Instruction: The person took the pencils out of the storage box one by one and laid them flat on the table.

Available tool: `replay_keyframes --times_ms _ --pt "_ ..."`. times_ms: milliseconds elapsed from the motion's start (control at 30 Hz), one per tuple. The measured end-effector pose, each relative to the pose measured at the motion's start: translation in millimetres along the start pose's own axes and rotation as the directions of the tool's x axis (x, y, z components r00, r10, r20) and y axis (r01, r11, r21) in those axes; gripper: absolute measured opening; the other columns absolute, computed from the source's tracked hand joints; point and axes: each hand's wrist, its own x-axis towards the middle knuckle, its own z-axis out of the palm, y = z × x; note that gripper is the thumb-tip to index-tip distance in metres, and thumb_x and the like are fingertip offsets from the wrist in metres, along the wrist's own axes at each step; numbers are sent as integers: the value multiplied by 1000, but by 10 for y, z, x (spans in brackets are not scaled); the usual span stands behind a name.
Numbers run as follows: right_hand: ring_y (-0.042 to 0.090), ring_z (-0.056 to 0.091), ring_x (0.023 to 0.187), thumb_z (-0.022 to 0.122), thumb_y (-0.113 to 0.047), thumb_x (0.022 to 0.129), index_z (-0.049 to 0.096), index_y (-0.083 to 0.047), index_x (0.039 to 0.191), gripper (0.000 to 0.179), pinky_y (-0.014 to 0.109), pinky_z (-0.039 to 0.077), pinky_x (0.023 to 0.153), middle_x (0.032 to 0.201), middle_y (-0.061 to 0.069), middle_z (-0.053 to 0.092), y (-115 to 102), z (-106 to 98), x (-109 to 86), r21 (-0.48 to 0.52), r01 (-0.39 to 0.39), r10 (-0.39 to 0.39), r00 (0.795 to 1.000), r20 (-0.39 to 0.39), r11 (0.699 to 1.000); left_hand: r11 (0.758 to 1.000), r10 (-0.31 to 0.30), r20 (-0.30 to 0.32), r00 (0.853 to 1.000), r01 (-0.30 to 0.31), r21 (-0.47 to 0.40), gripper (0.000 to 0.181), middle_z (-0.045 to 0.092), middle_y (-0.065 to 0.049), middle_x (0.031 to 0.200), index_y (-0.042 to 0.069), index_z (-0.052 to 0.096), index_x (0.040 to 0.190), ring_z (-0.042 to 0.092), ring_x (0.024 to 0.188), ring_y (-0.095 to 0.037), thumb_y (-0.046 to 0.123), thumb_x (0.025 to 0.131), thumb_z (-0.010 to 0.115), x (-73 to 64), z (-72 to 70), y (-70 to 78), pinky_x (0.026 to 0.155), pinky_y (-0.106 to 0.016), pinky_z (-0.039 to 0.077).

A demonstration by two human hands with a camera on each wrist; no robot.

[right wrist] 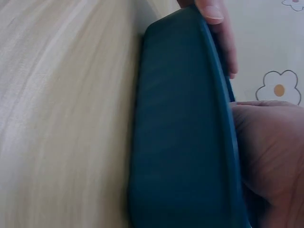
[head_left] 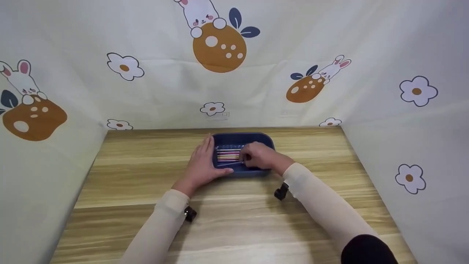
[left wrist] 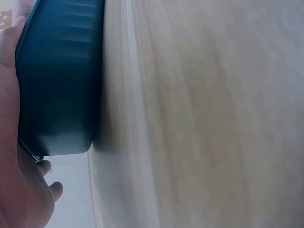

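Blue box (head_left: 253, 173): sticks (head_left: 228, 158) sideways, just left of curled right hand (head_left: 257, 154), can't tell grip tbh; left hand (head_left: 202, 163) spread alongside.

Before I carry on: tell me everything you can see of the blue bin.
The bin is dark blue, plastic-looking, a rounded rectangle with a rim. It sits upright on the table, toward the far edge, open-topped, with thin coloured sticks inside. The left hand touches its left end, thumb over the near rim; the right hand reaches inside, contact unclear.
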Motion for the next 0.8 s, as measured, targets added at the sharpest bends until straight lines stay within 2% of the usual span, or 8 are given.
replay_keyframes --times_ms 233,600,800 --pt "18 68 90 77 0 90 82 -4 105 17 37 60 82 99 5 76 -2 -99 -29 28 2 -1 999 -32 1000 1000 -15 -6 1000 15 -12 147 10 -22 184 -2 9 176 14 169 -41 73 79 90 -4 11 -10 136 -58 12" --pt "21 67 94 76 3 94 79 -3 107 15 39 61 85 104 7 75 8 -274 -141 89 8 -3 998 -57 996 999 -24 5 1000 24 -26 147 8 -20 184 1 7 177 12 169 -39 75 79 89 -4 15 1 137 -57 9" --pt "24 68 98 75 4 95 79 -1 110 16 44 61 89 107 9 75 54 -400 -256 123 -23 32 997 -72 992 1000 -15 -3 1000 15 -17 149 8 -21 184 0 7 176 13 169 -42 76 78 88 8 14 -6 136 -60 11"
